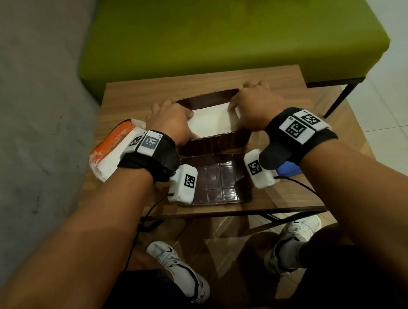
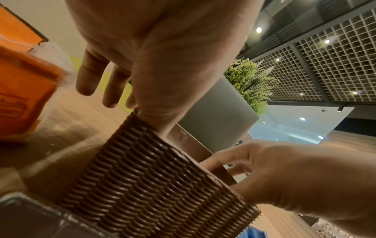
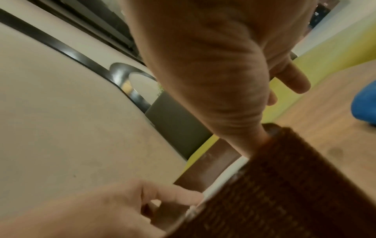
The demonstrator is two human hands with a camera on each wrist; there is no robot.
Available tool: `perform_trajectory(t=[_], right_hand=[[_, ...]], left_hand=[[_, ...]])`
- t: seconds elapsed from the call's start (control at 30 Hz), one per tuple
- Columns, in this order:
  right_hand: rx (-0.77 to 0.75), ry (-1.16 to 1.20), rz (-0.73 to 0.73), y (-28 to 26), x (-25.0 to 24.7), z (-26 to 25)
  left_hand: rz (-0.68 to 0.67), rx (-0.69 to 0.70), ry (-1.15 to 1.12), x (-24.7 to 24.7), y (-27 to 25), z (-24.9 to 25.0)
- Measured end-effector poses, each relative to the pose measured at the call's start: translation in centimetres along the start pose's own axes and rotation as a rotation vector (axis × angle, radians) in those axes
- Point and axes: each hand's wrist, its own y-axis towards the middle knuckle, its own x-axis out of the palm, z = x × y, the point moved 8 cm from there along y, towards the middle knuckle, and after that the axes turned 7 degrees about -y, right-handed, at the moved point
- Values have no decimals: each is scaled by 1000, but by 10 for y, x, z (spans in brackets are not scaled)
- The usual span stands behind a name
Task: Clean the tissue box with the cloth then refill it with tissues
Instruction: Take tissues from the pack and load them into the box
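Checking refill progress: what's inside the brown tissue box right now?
The brown tissue box holds a white stack of tissues, with the left hand and right hand at its two ends. The hands cover the stack's ends; the box floor is hidden.

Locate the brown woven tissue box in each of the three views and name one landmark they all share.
Head: tissue box at table centre, between both hands.
Left wrist: its woven wall fills the lower centre.
Right wrist: blurred, dark, lower right.
Shared landmark: the blue cloth, right of the box.
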Motion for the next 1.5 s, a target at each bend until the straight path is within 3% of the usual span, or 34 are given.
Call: perform_trajectory(t=[0.33, 0.43, 0.53, 0.63, 0.7, 0.83, 0.93, 1.03, 1.27, 1.5], right_hand=[[-73, 154, -49, -6, -2, -9], [-48, 389, -40, -22, -16, 6], [-21, 495, 164, -44, -51, 22], [-48, 565, 372, -66, -92, 11], [-133, 655, 368, -70, -108, -20], [-442, 563, 173, -65, -98, -130], [-610, 416, 31, -60, -60, -206], [-676, 291, -24, -53, -30, -249], [-611, 50, -91, -31, 0, -270], [-584, 90, -121, -25, 7, -270]], left_hand=[[-29, -41, -69, 3, 0, -2], [-14, -31, -331, -19, -12, -7], [99, -11, -673, -66, -32, -26], [256, -81, -783, -104, -47, -64], [279, -187, -713, -104, -47, -97], [145, -339, -475, -69, -48, -149], [101, -321, -307, -51, -48, -159], [71, -239, -191, -40, -46, -157], [23, -171, -111, -24, -28, -152], [-142, -189, -30, -14, -6, -167]])
